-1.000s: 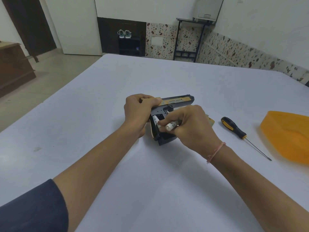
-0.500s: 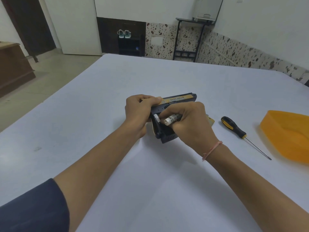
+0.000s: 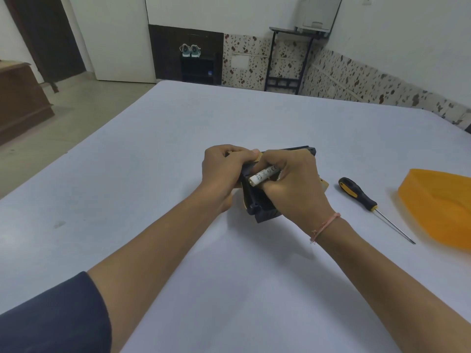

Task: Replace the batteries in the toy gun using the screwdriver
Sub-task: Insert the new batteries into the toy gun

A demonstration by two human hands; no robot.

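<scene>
Holding the toy gun (image 3: 262, 212) on its side near the middle of the white table (image 3: 153, 187), the left hand (image 3: 224, 171) is curling its fingers over the rear upper part of the black body, so its grip is closed on the gun. The right hand (image 3: 293, 187) is reaching in from the other side and pinching a white battery (image 3: 263, 175) between thumb and fingers; its grip is closed on that battery. The battery is lying slantwise, its metal end pointing toward the left hand, right over the open side of the gun's handle. Whether it is touching the black frame or hanging just above it is not showing clearly. The barrel is poking out beyond the right hand's knuckles, pointing away to the right, and the ribbed butt of the handle is facing the person. A small tan piece (image 3: 324, 184) is peeking out from behind the right hand, mostly hidden. A pink thread (image 3: 326, 225) is circling the right wrist, and a dark sleeve (image 3: 51, 314) is covering the left upper arm.

The screwdriver (image 3: 362, 198), with a black and yellow handle, is lying flat on the table to the right of the right hand, apart from it, its thin shaft pointing toward the person and to the right. Just beyond it, an orange tray (image 3: 438, 207) is sitting on the table, partly cut off by the edge of view. A pair of shoes (image 3: 190, 50) is sitting far behind the table.
</scene>
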